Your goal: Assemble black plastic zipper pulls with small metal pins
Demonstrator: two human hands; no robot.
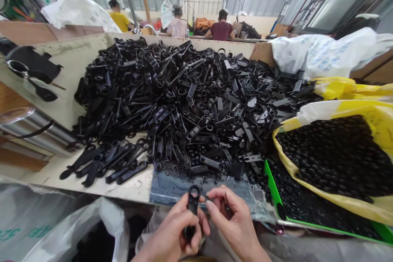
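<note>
My left hand (175,229) is closed around a black ring-ended plastic handle (193,204), its ring pointing up and away from me. Just to the right, my right hand (233,215) has thumb and forefinger pinched together beside the ring; a tiny dark piece seems to be between them, too small to name. Both hands are over the near edge of the worktable. Beyond them lie small metal screws (176,167) and a big heap of black plastic parts (147,86). Several similar handles (107,159) lie in a loose group on the left.
At right, a yellow bag (288,163) holds black balls, beside a green-edged tray (272,184) of small black pieces. A steel flask (33,127) lies at left; a white sack (115,217) stands below. Other people sit at the back, one in a maroon shirt (221,31).
</note>
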